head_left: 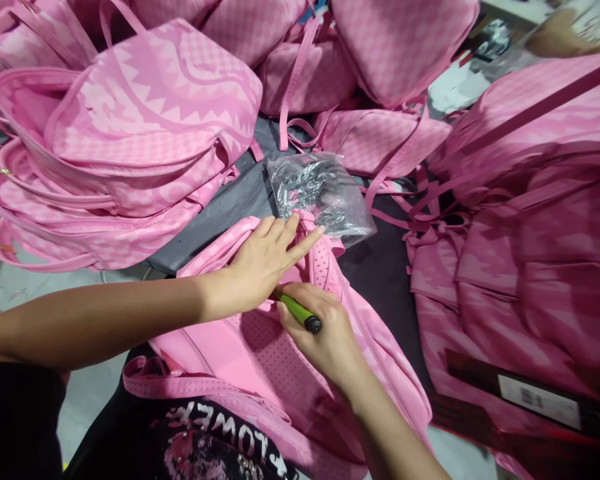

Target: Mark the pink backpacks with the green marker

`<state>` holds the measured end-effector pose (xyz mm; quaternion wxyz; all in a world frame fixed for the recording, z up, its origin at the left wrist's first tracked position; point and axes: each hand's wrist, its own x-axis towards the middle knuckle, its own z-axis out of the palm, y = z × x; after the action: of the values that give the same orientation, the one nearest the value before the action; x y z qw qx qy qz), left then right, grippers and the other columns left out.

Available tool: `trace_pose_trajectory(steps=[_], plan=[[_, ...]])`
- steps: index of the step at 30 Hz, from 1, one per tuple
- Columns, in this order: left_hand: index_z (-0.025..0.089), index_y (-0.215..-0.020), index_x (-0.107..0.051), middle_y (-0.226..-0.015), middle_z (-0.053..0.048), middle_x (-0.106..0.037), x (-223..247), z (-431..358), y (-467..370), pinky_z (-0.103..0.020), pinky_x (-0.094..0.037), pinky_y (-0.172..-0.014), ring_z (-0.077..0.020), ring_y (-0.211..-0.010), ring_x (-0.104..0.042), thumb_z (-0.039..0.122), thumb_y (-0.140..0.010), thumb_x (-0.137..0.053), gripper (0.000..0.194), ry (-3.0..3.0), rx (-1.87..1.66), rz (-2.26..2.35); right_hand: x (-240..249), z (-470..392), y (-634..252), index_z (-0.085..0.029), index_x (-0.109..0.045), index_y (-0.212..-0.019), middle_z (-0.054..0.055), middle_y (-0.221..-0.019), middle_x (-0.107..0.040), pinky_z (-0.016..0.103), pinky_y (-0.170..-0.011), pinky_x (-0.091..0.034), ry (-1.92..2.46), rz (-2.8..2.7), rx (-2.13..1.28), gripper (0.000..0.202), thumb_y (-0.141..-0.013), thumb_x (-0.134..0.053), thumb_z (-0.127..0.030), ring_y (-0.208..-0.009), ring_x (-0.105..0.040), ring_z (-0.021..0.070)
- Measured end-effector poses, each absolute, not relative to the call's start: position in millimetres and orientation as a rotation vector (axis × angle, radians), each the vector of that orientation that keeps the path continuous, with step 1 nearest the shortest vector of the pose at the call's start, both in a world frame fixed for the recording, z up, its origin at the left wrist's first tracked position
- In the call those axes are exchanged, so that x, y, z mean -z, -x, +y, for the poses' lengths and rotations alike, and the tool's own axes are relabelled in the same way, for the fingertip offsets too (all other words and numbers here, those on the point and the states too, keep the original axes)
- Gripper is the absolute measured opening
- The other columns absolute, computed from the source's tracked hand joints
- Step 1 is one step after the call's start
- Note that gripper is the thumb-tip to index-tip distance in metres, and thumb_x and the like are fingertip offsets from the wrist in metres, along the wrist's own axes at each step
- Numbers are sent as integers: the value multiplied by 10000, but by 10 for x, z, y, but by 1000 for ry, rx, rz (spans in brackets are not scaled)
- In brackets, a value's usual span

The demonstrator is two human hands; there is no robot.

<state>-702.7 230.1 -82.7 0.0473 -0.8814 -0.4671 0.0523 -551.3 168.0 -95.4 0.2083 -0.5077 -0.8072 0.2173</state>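
A pink backpack point(245, 360) lies across my lap and the table edge, its perforated back panel and shoulder straps facing up. My left hand point(263, 263) rests flat on its upper end, fingers stretched out beside a dotted strap point(320, 263). Just below, my right hand point(320, 330) is closed around a green-handled tool with a black end point(300, 312). The tool's tip is hidden between my hands against the pink fabric, so its exact kind cannot be made out. Touching the far end of the backpack is a clear plastic bag point(323, 190) with small dark parts inside.
Stacked pink backpacks point(150, 113) stand on the left, and more pink checked bags point(405, 47) crowd the back. On the right, another pile point(520, 267) rises close to my right arm, with a white label point(539, 400) near it. Loose straps point(385, 177) trail over the dark table surface point(375, 280).
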Motion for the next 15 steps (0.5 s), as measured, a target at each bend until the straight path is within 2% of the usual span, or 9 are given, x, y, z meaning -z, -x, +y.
trace_pose_trajectory(steps=[4,7,11,15], plan=[[180,-1584,-71,-1617,-192,-208,837,2322,7035,-435,-277,-1105,-323,-1315,-429,245,-917,-555,826,2653,-200,-1415,955,1687,5526,-189,-687,-948,72,-912,-721,384,-755,-528,1491,-2233,-562,150,-882,-554,-215,-826,-673,237],[169,-1581,-58,-1601,-208,-230,793,2381,7140,-424,-299,-1080,-319,-1306,-433,291,-904,-584,866,2688,-178,-1328,1007,1682,5523,-186,-676,-1002,72,-996,-728,364,-795,-533,1342,-2168,-635,166,-890,-555,-211,-882,-687,221],[195,-1579,-17,-1576,-209,-270,627,2456,7398,-463,-323,-1051,-353,-1313,-407,420,-817,-707,1053,2720,-279,-1368,1124,1672,5562,-198,-679,-1035,62,-1036,-746,374,-822,-516,1240,-2040,-587,167,-892,-598,-226,-932,-702,220],[230,-1565,110,-1607,-205,-182,516,2421,7514,-438,-416,-959,-363,-1270,-419,501,-755,-753,1214,2775,-384,-1444,1220,1659,5734,-216,-699,-1051,46,-1055,-757,383,-850,-501,1149,-1918,-657,178,-888,-631,-236,-968,-707,217]])
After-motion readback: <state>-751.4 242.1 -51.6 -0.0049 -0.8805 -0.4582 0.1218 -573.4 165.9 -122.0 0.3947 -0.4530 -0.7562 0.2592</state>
